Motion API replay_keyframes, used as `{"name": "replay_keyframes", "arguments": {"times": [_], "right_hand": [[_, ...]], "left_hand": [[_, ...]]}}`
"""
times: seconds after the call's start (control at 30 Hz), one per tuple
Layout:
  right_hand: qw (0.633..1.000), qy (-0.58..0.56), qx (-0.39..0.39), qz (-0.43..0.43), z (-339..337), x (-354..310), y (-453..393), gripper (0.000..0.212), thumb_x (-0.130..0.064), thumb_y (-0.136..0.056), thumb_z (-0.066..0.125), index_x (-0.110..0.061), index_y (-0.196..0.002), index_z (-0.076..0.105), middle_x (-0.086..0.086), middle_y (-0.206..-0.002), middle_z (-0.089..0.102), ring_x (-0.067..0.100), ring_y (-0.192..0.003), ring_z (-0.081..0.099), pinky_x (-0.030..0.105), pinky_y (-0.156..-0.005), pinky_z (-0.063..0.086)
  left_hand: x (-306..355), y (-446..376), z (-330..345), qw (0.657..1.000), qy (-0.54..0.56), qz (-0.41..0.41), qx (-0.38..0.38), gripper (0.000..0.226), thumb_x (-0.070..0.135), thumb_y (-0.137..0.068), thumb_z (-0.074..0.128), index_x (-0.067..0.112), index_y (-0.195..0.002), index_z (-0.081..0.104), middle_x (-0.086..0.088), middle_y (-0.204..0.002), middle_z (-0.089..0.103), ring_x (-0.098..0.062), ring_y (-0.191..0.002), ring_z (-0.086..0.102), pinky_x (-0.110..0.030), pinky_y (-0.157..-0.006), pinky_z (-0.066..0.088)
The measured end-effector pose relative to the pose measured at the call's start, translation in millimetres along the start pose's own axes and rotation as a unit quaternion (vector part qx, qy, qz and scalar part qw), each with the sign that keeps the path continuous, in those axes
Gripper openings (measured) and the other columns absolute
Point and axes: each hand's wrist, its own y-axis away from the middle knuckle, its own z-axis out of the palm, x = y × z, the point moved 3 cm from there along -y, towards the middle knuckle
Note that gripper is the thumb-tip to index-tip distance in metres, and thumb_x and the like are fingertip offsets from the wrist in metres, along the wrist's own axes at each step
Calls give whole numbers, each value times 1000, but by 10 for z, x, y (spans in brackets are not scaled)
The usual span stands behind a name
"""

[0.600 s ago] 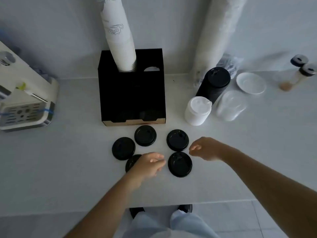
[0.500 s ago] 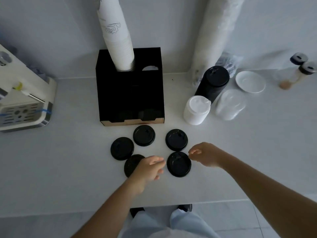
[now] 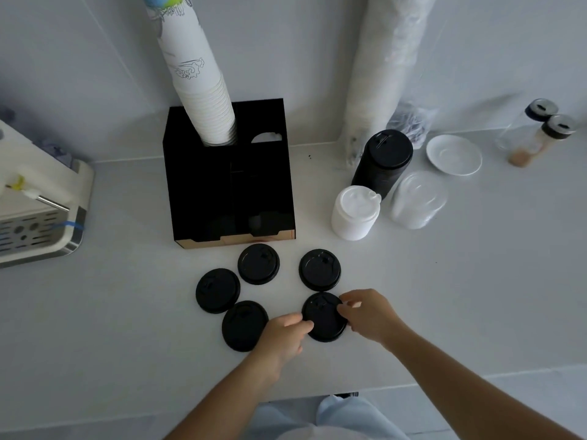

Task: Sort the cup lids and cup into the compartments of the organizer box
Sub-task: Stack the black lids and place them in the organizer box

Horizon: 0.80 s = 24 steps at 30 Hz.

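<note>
Several black cup lids lie flat on the white counter in front of the black organizer box [image 3: 203, 185]. A tall stack of white paper cups [image 3: 206, 100] stands in the box's back left compartment. Its front compartments are too dark to read. Both hands are at the near right lid [image 3: 324, 319]. My left hand [image 3: 284, 336] has its curled fingertips on the lid's left edge. My right hand [image 3: 370, 315] pinches its right edge. Other lids lie at near left [image 3: 243, 325], left [image 3: 217, 290], centre [image 3: 259, 263] and right [image 3: 319, 269].
To the right of the box stand a stack of black lids [image 3: 382, 163], a stack of white lids [image 3: 355, 214] and clear dome lids [image 3: 419, 200]. Behind them are a saucer [image 3: 454, 155], two shakers [image 3: 540, 131] and a wrapped cup sleeve [image 3: 381, 74]. A coffee machine [image 3: 38, 217] sits at the left.
Both hands moved onto the near right lid: the left hand slid right off the near left lid, and the right hand came in and down to the lid's right edge.
</note>
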Motion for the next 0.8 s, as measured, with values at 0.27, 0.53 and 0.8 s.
{"name": "replay_keyframes", "arguments": {"times": [0.27, 0.53, 0.8], "right_hand": [[992, -128, -2, 11, 58, 96, 80, 10, -23, -85, 66, -17, -93, 67, 1, -97, 72, 20, -68, 69, 39, -72, 61], [967, -250, 42, 24, -64, -77, 25, 19, -20, -87, 67, -15, -103, 58, 10, -85, 70, 25, -61, 72, 37, -63, 61], [951, -300, 49, 61, -77, -136, -200, 18, -18, -86, 68, -13, -102, 65, 15, -82, 74, 23, -68, 71, 39, -73, 64]], "left_hand": [[25, -5, -12, 989, -85, 94, 75, 46, 25, -84, 68, 15, -128, 59, -3, -127, 62, -14, -110, 61, -35, -99, 50], [549, -123, -106, 964, -155, 189, 100, 39, 16, -87, 65, 25, -126, 62, 10, -103, 70, 4, -85, 64, -1, -60, 44], [907, -461, -57, 936, -251, 212, 123, 39, 14, -90, 61, 15, -129, 61, -3, -123, 67, -8, -103, 61, -14, -86, 44]]}}
